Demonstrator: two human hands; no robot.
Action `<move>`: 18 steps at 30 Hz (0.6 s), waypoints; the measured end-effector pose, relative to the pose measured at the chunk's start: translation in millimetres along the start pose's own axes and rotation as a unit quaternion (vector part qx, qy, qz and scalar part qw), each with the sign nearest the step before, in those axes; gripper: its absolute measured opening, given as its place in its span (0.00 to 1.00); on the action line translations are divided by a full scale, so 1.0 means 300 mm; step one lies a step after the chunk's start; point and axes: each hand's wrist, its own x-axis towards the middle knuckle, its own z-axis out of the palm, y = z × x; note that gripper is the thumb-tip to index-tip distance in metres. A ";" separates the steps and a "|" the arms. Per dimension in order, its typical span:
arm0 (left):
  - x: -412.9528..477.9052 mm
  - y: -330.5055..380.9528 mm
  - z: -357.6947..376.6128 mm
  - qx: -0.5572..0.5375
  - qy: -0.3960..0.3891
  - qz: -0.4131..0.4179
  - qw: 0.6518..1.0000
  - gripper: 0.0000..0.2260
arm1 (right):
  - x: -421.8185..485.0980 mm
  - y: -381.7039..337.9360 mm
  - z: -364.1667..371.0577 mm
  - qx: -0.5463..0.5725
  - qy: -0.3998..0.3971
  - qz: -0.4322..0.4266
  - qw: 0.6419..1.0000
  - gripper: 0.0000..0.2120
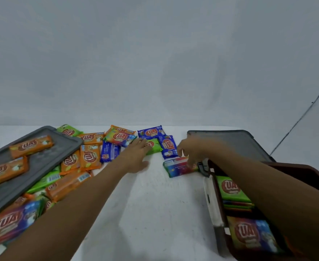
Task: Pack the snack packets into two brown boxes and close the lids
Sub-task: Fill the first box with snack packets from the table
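Observation:
My left hand (136,156) reaches forward with fingers spread, its fingertips on a green snack packet (154,147) at the table's middle back. My right hand (189,150) hovers with curled fingers over a multicoloured packet (177,166) lying beside the brown box (305,170) on the right. That box stands open, its grey lid (230,144) leaning back, with green and multicoloured packets (232,189) inside. Blue packets (167,145) lie between my hands. A second box's grey lid (42,159) lies at the left with orange packets (30,146) on it.
Several orange, green and blue packets (89,157) are heaped on the white table (155,204) at the left and back. A large multicoloured packet (10,225) sits at the near left. A grey wall rises behind the table's far edge.

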 end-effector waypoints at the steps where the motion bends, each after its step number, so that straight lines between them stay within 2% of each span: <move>1: 0.011 0.002 0.013 -0.002 -0.004 -0.004 1.000 0.30 | 0.029 -0.014 0.009 -0.032 -0.030 0.010 0.999 0.26; 5: 0.048 -0.023 0.028 0.042 0.046 -0.006 0.998 0.27 | 0.104 -0.068 0.048 -0.107 -0.103 0.036 0.988 0.38; 9: 0.059 -0.049 0.010 0.004 -0.003 -0.027 1.000 0.33 | 0.136 -0.126 0.090 -0.193 -0.035 0.000 0.980 0.41; 11: 0.059 -0.061 -0.002 -0.042 0.007 -0.013 0.999 0.27 | 0.146 -0.122 0.088 -0.172 -0.019 0.006 0.985 0.39; 13: 0.054 -0.082 -0.024 -0.033 0.020 0.018 0.999 0.21 | 0.136 -0.109 0.056 -0.083 -0.029 0.029 0.996 0.31; 15: 0.052 -0.108 -0.040 0.021 0.002 0.059 0.998 0.28 | 0.121 -0.095 0.013 0.059 -0.035 0.044 0.997 0.19; 16: 0.050 -0.118 -0.046 0.060 -0.020 0.093 0.994 0.32 | 0.111 -0.087 -0.010 0.143 -0.020 0.054 0.988 0.14; 18: 0.042 -0.126 -0.056 0.103 -0.062 0.144 0.982 0.35 | 0.091 -0.059 -0.044 0.297 0.018 0.075 0.952 0.10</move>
